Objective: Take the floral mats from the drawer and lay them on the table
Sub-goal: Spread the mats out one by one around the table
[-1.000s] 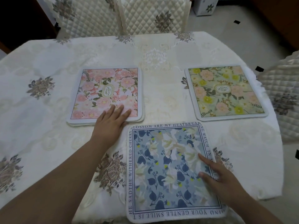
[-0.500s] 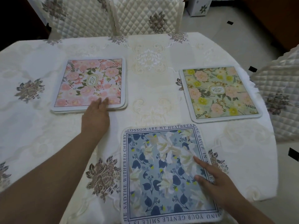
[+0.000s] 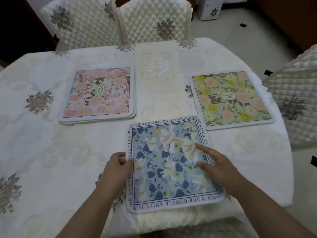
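Three floral mats lie on the cream tablecloth (image 3: 42, 152). A blue mat (image 3: 168, 162) with white flowers and a lettered border lies nearest me. My left hand (image 3: 118, 167) pinches its left edge with thumb and fingers. My right hand (image 3: 217, 165) rests flat on its right side, fingers spread. A pink mat (image 3: 99, 93) tops a small stack at the back left. A green and yellow mat (image 3: 231, 98) lies at the back right. The drawer is out of view.
Two quilted cream chairs (image 3: 120, 21) stand behind the table, and another chair (image 3: 295, 103) is at the right. A white box (image 3: 211, 7) sits on the floor beyond. The table's right edge curves close to the green and yellow mat.
My left hand left the pink stack and came back to the blue mat's left edge. My right hand stayed on the blue mat. The view tilted up slightly.
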Demonstrator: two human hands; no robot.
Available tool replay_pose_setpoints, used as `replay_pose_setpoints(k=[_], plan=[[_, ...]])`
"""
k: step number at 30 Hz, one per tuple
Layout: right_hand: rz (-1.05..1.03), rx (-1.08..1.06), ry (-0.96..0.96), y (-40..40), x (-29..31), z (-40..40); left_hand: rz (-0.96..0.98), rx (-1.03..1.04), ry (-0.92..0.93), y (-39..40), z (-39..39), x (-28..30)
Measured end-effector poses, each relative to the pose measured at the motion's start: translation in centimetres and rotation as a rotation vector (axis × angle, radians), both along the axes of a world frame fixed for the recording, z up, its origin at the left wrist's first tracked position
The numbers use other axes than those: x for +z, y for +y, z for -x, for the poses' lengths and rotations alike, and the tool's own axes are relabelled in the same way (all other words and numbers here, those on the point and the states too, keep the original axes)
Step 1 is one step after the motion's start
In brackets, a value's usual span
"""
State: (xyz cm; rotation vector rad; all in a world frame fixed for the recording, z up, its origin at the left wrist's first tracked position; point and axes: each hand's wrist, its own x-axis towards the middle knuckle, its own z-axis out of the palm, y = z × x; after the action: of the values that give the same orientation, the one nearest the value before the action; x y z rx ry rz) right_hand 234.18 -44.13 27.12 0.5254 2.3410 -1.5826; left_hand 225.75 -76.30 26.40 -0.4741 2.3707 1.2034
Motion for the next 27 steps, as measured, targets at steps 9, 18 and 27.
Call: replay_pose_setpoints(k=[9, 18, 27], plan=[[-0.291, 0.068, 0.029, -1.6, -1.3, 0.5, 0.19, -0.128, 0.194, 0.3, 1.3, 0.2], [-0.537, 0.067, -0.042, -3.0, -1.8, -0.7, 0.164, -0.113, 0.306, -0.9, -0.3, -3.6], [-0.899, 0.284, 0.178, -6.2, -3.4, -4.1, 0.477, -0.561, 0.599, 2.5, -3.0, -1.7]])
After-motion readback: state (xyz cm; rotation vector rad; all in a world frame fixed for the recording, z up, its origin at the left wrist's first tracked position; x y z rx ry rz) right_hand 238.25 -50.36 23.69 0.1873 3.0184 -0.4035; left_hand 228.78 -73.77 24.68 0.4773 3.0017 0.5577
